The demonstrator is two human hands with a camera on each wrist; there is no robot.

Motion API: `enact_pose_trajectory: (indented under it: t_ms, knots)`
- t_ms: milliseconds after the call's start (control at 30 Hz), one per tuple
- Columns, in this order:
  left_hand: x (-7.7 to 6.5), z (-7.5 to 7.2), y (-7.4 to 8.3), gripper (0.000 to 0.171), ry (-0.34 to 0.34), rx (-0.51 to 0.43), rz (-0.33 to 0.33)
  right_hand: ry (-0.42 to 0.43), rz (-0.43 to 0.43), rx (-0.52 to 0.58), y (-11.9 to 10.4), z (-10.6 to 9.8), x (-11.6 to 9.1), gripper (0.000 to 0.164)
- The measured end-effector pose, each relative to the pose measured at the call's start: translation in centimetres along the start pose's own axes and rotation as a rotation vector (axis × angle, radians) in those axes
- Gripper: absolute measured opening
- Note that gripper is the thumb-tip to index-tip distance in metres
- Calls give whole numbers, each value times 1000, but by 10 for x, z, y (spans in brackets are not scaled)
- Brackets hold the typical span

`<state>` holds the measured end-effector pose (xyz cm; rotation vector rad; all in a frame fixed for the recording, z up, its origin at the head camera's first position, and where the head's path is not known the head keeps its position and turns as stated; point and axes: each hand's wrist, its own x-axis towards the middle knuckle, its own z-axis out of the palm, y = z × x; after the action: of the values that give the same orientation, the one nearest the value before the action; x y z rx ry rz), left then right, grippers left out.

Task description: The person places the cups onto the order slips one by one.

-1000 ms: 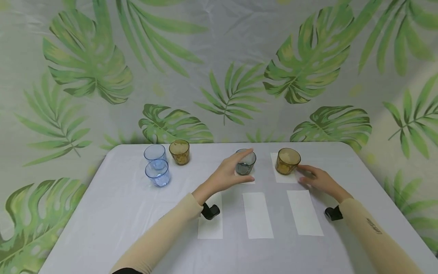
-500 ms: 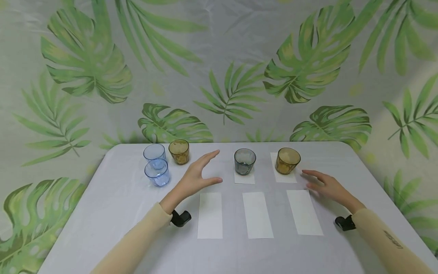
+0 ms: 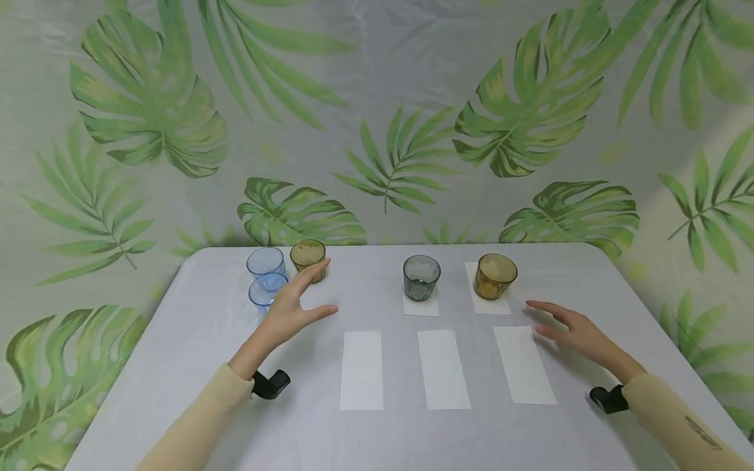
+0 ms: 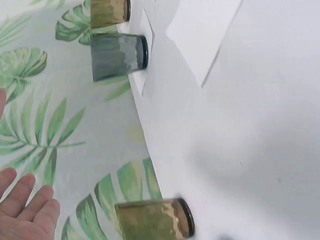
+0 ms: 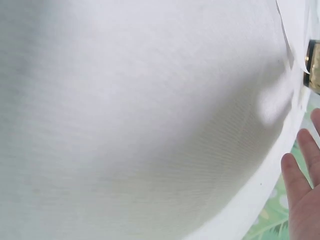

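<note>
My left hand (image 3: 287, 314), thumb spread from its fingers, overlaps the nearer blue glass (image 3: 263, 286) in the head view and holds nothing. Behind it stand another blue glass (image 3: 265, 263) and an amber glass (image 3: 306, 254), which shows low in the left wrist view (image 4: 152, 220). To the right, a grey glass (image 3: 421, 278) and a second amber glass (image 3: 495, 278) stand upright, each on a white paper strip. My right hand (image 3: 580, 335) hovers right of that amber glass, fingers loosely extended and holding nothing. In the right wrist view its fingers (image 5: 296, 180) show spread.
Three white paper strips lie in a front row: left (image 3: 362, 371), middle (image 3: 444, 370) and right (image 3: 524, 366). Strips (image 3: 421, 309) under the grey and amber glasses form a back row. A white cloth covers the table (image 3: 400, 438); a leaf-patterned curtain (image 3: 377, 98) hangs behind.
My left hand has left the grey glass and travelled left to the blue and amber glasses. My right hand has drawn back from the right amber glass, toward the right and nearer the camera.
</note>
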<state>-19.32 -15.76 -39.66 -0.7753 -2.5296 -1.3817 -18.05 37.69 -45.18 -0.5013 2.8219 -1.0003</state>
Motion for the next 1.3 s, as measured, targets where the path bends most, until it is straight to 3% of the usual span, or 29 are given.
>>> enact_pose_trajectory:
  t_ms: [267, 633, 1300]
  knots:
    - [-17, -25, -12, 82, 48, 56, -95, 19, -3, -9, -2, 2, -13, 51]
    - [-40, -52, -43, 79, 159, 98, -163, 17, -9, 29, 0, 1, -32, 50]
    - [-55, -61, -84, 76, 205, 68, -237, 37, -73, 34, 5, 14, -53, 54]
